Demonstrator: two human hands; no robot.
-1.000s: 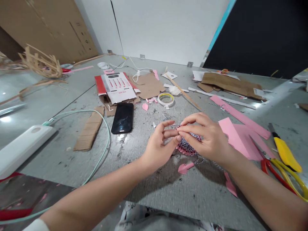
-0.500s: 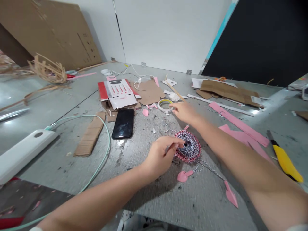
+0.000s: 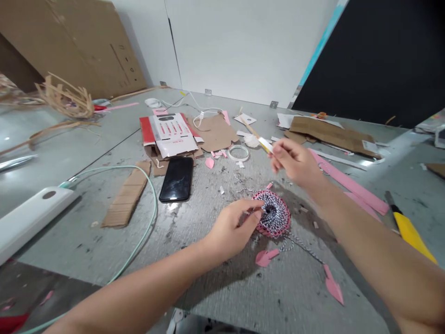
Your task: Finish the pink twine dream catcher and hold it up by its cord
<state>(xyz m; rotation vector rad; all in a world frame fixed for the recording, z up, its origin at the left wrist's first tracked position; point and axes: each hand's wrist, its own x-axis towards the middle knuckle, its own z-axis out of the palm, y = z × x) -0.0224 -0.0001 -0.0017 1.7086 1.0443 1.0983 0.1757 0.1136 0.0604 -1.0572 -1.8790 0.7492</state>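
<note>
Our left hand [image 3: 231, 227] lies curled against a woven disc [image 3: 273, 214], fingertips [image 3: 257, 214] pressing its top. The disc sits flat on the table [image 3: 278, 297], twine [image 3: 302, 247] trailing from it. Our right hand [image 3: 295, 162] is raised nearby, fingers pinched closed on a white strip [image 3: 265, 144].
</note>
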